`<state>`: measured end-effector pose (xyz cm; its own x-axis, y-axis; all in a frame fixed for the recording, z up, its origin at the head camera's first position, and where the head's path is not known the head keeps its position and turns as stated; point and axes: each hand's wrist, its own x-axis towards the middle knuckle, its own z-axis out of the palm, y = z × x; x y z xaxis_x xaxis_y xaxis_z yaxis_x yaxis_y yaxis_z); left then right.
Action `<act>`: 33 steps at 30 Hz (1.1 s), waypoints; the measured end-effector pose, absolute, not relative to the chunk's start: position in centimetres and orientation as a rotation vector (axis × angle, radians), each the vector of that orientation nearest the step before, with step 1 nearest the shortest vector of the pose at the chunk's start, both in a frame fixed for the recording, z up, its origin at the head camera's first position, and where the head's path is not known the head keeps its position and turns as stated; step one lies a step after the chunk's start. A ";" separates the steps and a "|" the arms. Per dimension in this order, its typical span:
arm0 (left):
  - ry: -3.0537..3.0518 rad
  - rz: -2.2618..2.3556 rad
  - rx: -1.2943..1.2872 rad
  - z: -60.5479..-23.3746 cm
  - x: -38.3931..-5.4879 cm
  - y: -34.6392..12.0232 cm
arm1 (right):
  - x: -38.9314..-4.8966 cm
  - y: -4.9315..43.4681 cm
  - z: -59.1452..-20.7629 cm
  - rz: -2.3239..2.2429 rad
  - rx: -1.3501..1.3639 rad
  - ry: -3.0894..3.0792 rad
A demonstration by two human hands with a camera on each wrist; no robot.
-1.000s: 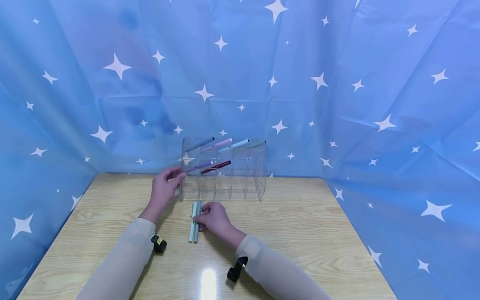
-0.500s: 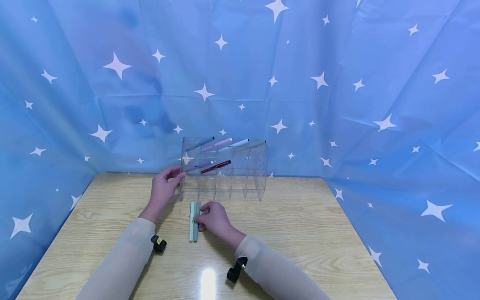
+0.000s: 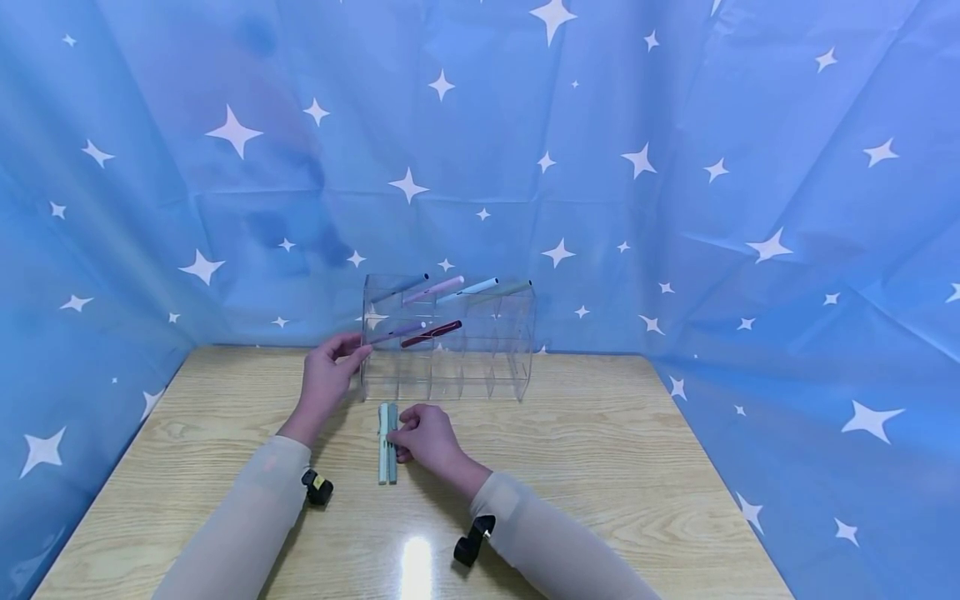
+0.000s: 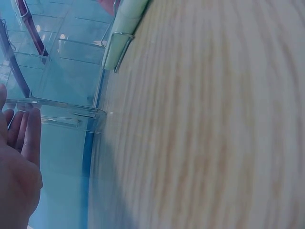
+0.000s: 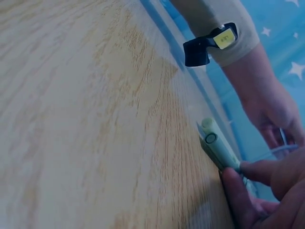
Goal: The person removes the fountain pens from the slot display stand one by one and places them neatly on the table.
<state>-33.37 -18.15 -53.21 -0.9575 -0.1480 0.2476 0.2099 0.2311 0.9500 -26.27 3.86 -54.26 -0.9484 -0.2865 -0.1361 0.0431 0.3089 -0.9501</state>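
1. A teal pen (image 3: 393, 467) and a mint pen (image 3: 382, 458) are lying side by side on the worktop (image 3: 600, 467), lengthwise to the person, just in front of a clear rack (image 3: 483, 358); the teal one is on the right.
2. The right hand (image 3: 433, 433) is pinching the teal pen between thumb and fingers, near its middle.
3. The left hand (image 3: 327, 375) is gripping the rack's left side, its thumb toward the person.
4. Inside the rack, the upper row is holding four slanting pens, left to right: a navy pen (image 3: 401, 288), a pink pen (image 3: 434, 290), a light-blue pen (image 3: 468, 291) and a green pen (image 3: 513, 289).
5. Below them, a purple pen (image 3: 399, 333) and a red pen (image 3: 431, 334) are slanting in the left compartments.
6. Pale sleeves (image 3: 243, 517) are covering both forearms, each bearing a black device (image 3: 318, 487).
7. Behind the worktop, a blue curtain (image 3: 480, 125) with white stars is hanging.
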 end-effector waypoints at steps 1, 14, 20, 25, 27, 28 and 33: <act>-2.222 -1.787 -0.058 -53.2 -33.4 -18.1 | -26.3 3.9 -54.3 -1.685 -0.221 2.298; -2.213 -1.799 -0.050 -53.2 -33.4 -18.0 | -26.2 4.2 -53.9 -1.711 -0.220 2.276; -2.227 -1.791 -0.040 -53.1 -33.3 -18.1 | -26.5 4.8 -53.5 -1.732 -0.195 2.253; -2.229 -1.795 -0.045 -53.3 -33.3 -18.1 | -26.6 5.1 -53.7 -1.757 -0.181 2.231; -2.231 -1.796 -0.050 -53.3 -33.3 -18.2 | -26.6 5.3 -53.6 -1.776 -0.184 2.230; -2.229 -1.796 -0.051 -53.3 -33.3 -18.2 | -26.7 5.3 -53.5 -1.776 -0.192 2.236; -2.220 -1.801 -0.056 -53.3 -33.4 -18.1 | -27.0 5.8 -52.9 -1.802 -0.218 2.298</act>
